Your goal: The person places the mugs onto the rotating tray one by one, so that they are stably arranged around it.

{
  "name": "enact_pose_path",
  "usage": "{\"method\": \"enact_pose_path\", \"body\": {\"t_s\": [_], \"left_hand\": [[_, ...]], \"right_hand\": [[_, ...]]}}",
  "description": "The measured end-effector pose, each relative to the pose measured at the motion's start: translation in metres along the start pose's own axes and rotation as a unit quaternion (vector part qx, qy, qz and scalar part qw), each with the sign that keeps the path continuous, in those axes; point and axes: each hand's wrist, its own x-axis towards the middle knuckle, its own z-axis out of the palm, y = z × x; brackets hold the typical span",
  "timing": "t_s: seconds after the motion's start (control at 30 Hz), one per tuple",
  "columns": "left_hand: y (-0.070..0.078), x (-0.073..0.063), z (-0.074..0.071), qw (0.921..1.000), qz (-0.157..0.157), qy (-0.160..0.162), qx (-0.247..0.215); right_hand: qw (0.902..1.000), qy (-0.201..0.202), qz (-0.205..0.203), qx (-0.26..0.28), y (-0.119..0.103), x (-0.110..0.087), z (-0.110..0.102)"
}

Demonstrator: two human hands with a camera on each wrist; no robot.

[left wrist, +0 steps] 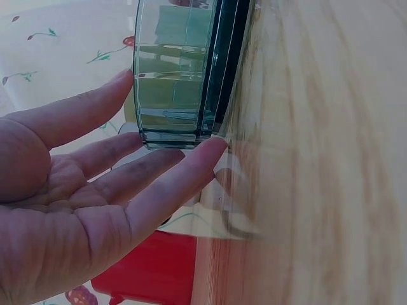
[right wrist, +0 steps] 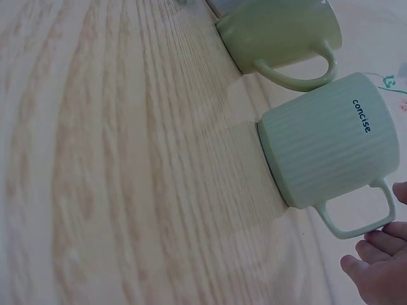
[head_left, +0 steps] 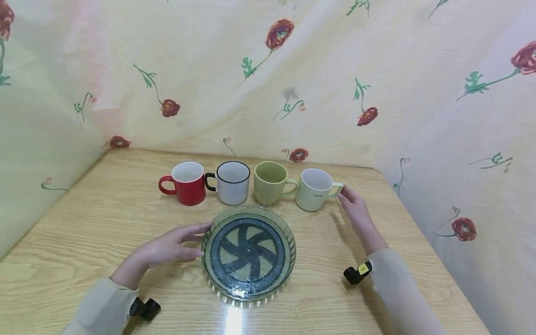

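Observation:
A round clear glass dish (head_left: pixel 248 253) with a fluted rim and a dark swirl at its base sits on the table. My left hand (head_left: pixel 169 245) is at its left side, fingers extended; in the left wrist view, fingertips (left wrist: pixel 206 152) lie right at the dish's wall (left wrist: pixel 172 82). My right hand (head_left: pixel 356 209) reaches to the handle of a pale green mug (head_left: pixel 311 197), the last on the right. Up close, this ribbed mug (right wrist: pixel 331 140) reads "concise", and the right fingertips (right wrist: pixel 381 241) are at the outer edge of its handle, not wrapped round it.
Left of the pale mug stand an olive green mug (head_left: pixel 268 188), a white mug (head_left: pixel 232 190) with a black rim and handle, and a red mug (head_left: pixel 190 190), all in a row behind the dish. A flowered cloth (head_left: pixel 209 83) hangs around the wooden table (head_left: pixel 104 204).

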Motion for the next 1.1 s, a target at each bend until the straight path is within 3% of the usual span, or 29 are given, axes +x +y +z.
{"method": "enact_pose_path", "body": {"t_s": [0.67, 1.1], "left_hand": [[0.0, 0.0, 0.0, 0.9999, -0.008, -0.003, -0.009], [-0.003, 0.001, 0.0, 1.0, -0.003, -0.005, -0.006]], "right_hand": [[0.9941, 0.103, 0.032, -0.014, 0.007, -0.007, 0.01], [0.9805, 0.119, 0.068, 0.141, 0.01, -0.021, 0.016]]}}
